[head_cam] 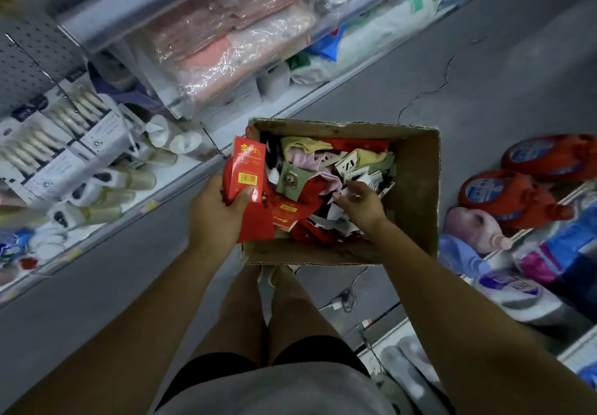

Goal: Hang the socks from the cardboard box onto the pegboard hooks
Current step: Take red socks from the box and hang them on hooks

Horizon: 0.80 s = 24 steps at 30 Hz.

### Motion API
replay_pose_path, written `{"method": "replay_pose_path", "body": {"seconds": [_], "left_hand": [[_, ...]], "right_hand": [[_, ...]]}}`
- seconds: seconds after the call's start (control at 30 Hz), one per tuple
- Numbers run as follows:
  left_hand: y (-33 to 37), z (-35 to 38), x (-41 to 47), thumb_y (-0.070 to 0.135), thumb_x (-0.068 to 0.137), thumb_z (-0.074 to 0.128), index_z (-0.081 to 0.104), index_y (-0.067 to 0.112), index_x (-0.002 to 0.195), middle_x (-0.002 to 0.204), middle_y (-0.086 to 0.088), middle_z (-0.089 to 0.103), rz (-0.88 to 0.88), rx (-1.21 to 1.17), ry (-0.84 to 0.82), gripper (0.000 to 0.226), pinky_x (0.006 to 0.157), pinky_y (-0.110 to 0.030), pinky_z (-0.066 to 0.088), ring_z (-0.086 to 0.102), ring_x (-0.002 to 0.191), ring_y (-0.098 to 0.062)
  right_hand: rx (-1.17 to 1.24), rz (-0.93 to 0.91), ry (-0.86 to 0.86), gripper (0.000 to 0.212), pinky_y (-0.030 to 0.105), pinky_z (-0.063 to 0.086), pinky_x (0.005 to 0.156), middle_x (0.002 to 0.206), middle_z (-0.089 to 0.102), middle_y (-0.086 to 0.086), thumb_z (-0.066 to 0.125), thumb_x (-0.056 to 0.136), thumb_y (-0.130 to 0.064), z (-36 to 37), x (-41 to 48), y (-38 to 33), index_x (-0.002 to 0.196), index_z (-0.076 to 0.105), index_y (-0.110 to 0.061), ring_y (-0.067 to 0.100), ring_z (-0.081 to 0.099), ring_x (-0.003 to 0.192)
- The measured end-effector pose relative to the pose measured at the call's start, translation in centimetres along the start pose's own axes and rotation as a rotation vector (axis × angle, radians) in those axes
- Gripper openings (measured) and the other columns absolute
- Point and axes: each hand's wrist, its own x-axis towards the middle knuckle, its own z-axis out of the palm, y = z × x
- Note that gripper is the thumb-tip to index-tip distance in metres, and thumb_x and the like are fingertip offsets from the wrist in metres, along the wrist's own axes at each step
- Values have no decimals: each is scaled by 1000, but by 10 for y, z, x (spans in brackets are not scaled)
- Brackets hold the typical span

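Observation:
An open cardboard box (416,188) stands on the grey floor in front of my feet, filled with several packs of socks (323,169) in red, pink, yellow and green with paper labels. My left hand (219,211) grips a stack of red sock packs (247,172) with a yellow barcode label, held over the box's left edge. My right hand (360,201) is down inside the box, its fingers pinched among the loose socks; what they hold is unclear. The pegboard (29,59) with metal hooks (42,65) is at the upper left.
Shelves at the left carry boxed goods (64,143), rolled socks (106,185) and plastic-wrapped pink textiles (226,43). Red detergent jugs (510,195) and bottles fill the shelves on the right. A narrow grey aisle runs between them. A cable (342,301) lies near my feet.

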Motion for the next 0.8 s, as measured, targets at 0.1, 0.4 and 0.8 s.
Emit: {"method": "replay_pose_path", "body": {"seconds": [0.1,0.4,0.8], "left_hand": [[-4,1,-4,34,94,71,65,18,118,97,8,68,-27,-49,23,29,69,-24,50,68,89,-12],[-11,-21,-12,29,95,71,68,18,115,98,10,73,-154,-301,135,23,75,-24,58,71,85,0],[8,-58,-17,24,97,67,70,17,113,109,-4,76,-239,-570,50,18,88,-41,61,74,103,-22]], "right_hand": [[-10,-16,61,48,48,51,102,119,65,7,77,87,-34,12,13,0,127,61,-14,24,62,111],[-363,-510,-445,67,36,30,117,149,45,-5,84,69,-54,42,-43,-6,129,64,-34,20,33,139],[-152,-457,-458,54,26,34,116,146,56,-2,83,81,-23,64,-83,-39,128,65,-41,6,47,137]]}}
